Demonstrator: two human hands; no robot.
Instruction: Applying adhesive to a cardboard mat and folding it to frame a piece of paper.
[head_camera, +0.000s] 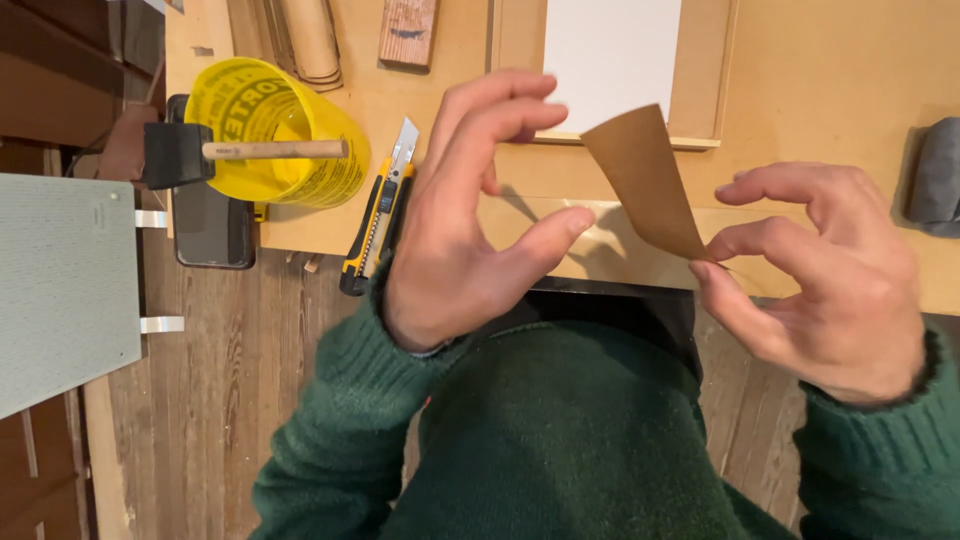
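The right hand (830, 290) pinches the lower corner of a brown sheet of sandpaper (645, 180) between thumb and forefinger, the other fingers (770, 185) curled loosely above it. The sheet stands up from that pinch, held in the air over the near edge of the bench (820, 80). The left hand (455, 230) hovers just beside the sheet without touching it, its fingers (500, 100) spread and slightly bent, the thumb stretched toward the paper's lower part.

Behind the sheet a shallow wooden frame (705, 70) with a white panel (612, 55) inside lies on the bench. Near the left hand a yellow and black utility knife (380, 215) lies at the near edge. Toward the bench's left corner a yellow bucket (275, 135) lies on its side, with a black-headed mallet (215, 152) resting across it. A dark phone (212, 230) overhangs the left edge. A grey cloth (938, 175) sits at the right. Both arms wear a green sweater (560, 440).
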